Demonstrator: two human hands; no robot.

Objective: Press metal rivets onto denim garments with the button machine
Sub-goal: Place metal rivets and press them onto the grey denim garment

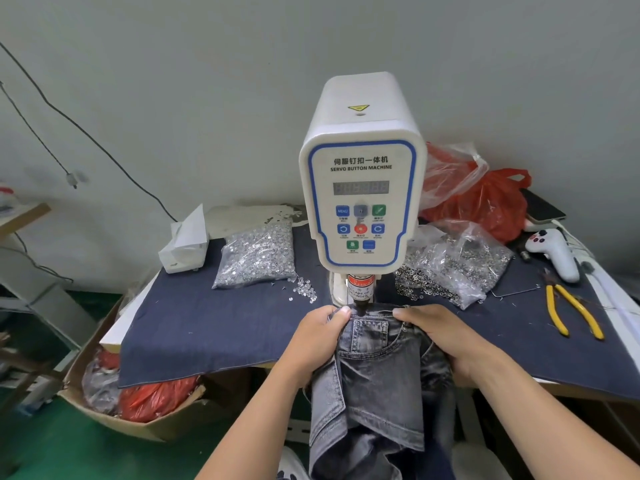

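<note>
Grey jeans held under the button machine's press head.

My left hand [320, 336] and right hand [446, 336] both gripped the faded grey denim jeans [377, 368], fingers curled into the waistband, at the tabletop's [194, 327] front edge, directly beneath the white servo button machine [362, 188].

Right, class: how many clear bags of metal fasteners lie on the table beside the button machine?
2. One bag lies left of the button machine; the other bag lies right of it, spilling rings. More bags may sit hidden behind the machine.
</note>
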